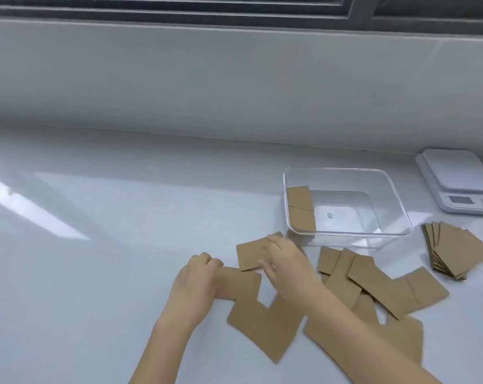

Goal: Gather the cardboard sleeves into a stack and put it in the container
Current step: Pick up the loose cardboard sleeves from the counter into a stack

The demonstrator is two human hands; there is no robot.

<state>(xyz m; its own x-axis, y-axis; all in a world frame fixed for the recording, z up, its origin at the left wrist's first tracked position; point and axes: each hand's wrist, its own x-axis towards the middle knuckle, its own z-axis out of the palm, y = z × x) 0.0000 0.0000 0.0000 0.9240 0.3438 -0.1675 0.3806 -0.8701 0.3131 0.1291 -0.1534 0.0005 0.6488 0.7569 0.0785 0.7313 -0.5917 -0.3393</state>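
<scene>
Several flat brown cardboard sleeves (pixel 373 284) lie scattered on the white counter in front of a clear plastic container (pixel 384 234). A few sleeves (pixel 301 209) stand against the container's left wall inside. My left hand (pixel 196 284) pinches the left edge of one sleeve (pixel 240 284) lying on the counter. My right hand (pixel 287 267) rests flat on another sleeve (pixel 251 254) just beyond it, fingers spread. A fanned stack of sleeves (pixel 456 250) lies to the right of the container.
A white kitchen scale (pixel 462 181) stands at the back right by the wall. The counter meets a pale wall (pixel 234 79) under a window frame. Bare counter (pixel 96 245) stretches to the left.
</scene>
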